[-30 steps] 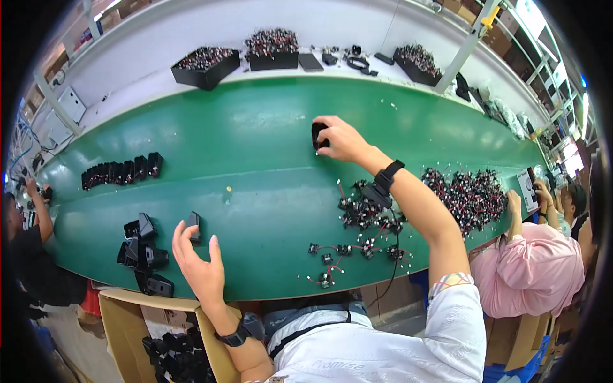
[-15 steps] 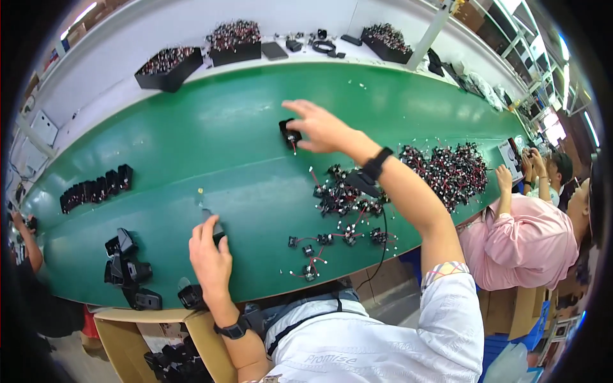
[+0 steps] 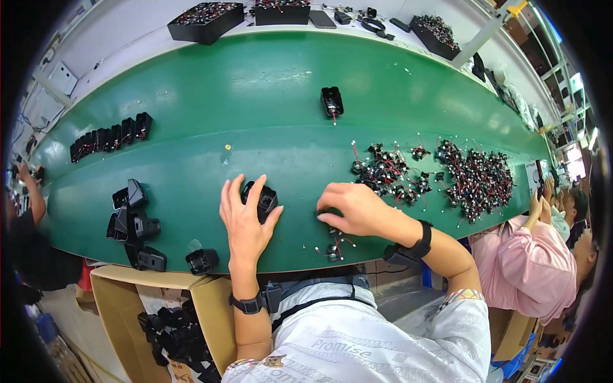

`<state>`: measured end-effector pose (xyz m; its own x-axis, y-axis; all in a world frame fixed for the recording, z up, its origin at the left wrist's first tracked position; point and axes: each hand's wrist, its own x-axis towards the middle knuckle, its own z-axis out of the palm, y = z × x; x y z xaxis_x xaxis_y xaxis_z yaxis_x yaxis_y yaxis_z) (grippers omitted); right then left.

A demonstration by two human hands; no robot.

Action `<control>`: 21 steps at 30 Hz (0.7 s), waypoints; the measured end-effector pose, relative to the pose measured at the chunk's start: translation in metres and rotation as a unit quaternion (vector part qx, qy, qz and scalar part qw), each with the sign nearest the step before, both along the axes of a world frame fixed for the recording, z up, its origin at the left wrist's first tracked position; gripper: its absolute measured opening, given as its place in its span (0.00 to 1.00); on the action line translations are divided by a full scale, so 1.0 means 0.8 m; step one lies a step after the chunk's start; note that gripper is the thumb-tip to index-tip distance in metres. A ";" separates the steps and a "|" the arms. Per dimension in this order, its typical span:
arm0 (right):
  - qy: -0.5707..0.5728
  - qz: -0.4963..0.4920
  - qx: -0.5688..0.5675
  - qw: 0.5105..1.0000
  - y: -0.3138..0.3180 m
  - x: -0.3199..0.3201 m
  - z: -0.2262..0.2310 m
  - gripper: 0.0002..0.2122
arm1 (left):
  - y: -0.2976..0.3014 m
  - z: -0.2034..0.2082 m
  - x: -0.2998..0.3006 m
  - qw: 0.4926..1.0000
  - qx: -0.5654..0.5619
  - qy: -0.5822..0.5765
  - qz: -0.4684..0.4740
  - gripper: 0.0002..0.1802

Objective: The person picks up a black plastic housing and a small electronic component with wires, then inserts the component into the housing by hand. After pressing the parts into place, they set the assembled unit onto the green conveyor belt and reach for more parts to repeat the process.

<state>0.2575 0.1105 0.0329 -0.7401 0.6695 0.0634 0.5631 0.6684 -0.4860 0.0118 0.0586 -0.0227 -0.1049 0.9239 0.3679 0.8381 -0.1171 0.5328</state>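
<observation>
My left hand (image 3: 244,223) is closed around a black plastic housing (image 3: 262,203) whose hollow side shows, just above the green table. To its right, my right hand (image 3: 357,209) is low over the table, fingers curled toward the thumb; whatever lies between the fingertips is hidden. Small black parts with red wires (image 3: 334,247) lie just below that hand, partly covered by it. Farther back, a black housing with a red wire hanging out (image 3: 332,102) rests by itself on the table.
Piles of wired parts (image 3: 479,182) cover the table's right side. A row of black housings (image 3: 112,137) stands at far left, with loose housings (image 3: 131,223) nearer. A cardboard box (image 3: 118,319) holds black pieces. Black trays (image 3: 207,22) line the back shelf. A person in pink (image 3: 520,262) sits at right.
My right hand has left the housing at the back and come down to the nearer wired parts. My left hand has lifted and turned its housing. The view has shifted.
</observation>
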 end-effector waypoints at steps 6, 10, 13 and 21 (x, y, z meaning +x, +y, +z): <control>0.256 -0.150 -0.458 0.838 0.002 -0.004 0.028 0.10 | -0.008 0.033 0.010 0.999 0.052 0.016 0.001 0.38; 0.285 -0.175 -0.464 0.820 -0.010 -0.010 0.013 0.12 | -0.016 0.056 0.023 0.979 0.127 -0.105 -0.118 0.30; 0.300 -0.134 -0.459 0.825 -0.023 -0.014 0.009 0.13 | -0.024 0.059 0.049 0.944 0.058 -0.282 -0.162 0.20; 0.257 -0.134 -0.112 0.951 -0.052 -0.031 0.041 0.08 | -0.038 0.038 0.061 0.864 0.039 -0.491 -0.103 0.17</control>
